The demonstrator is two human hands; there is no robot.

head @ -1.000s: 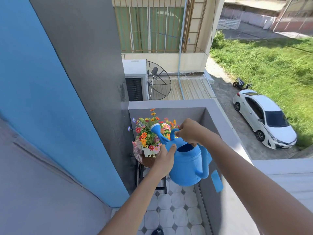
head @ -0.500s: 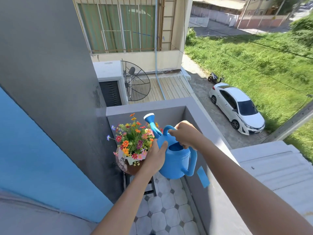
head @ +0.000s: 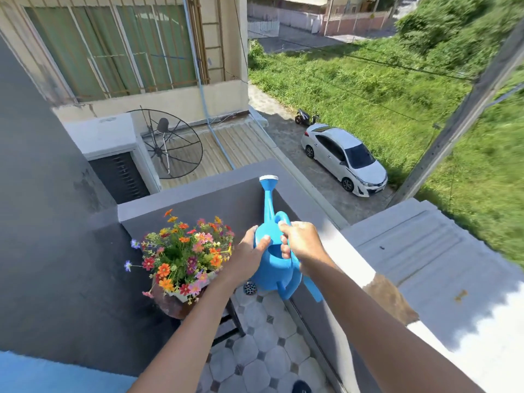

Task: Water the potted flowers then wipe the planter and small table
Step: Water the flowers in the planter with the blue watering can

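A blue watering can [head: 273, 272] is held up to the right of the flowers, its spout pointing up and away toward the balcony wall. My right hand [head: 302, 241] grips the can's top handle. My left hand [head: 248, 258] cups the can's left side with the thumb on its rim. The colourful potted flowers [head: 185, 251] sit in a white planter [head: 177, 295] on a small round brown table [head: 170, 307] in the balcony corner. The planter and table are mostly hidden by the blooms and my left arm.
A grey balcony wall [head: 198, 194] rises behind the flowers, and its ledge [head: 365, 279] runs along the right. A dark grey house wall [head: 42, 236] stands on the left. The floor is tiled [head: 255, 364], with a drain [head: 250, 287]. A blue cloth [head: 313, 292] hangs beside the can.
The can's spout has swung up and right, away from the flowers, and now points upward. My head has turned right, showing more of the street and grass.
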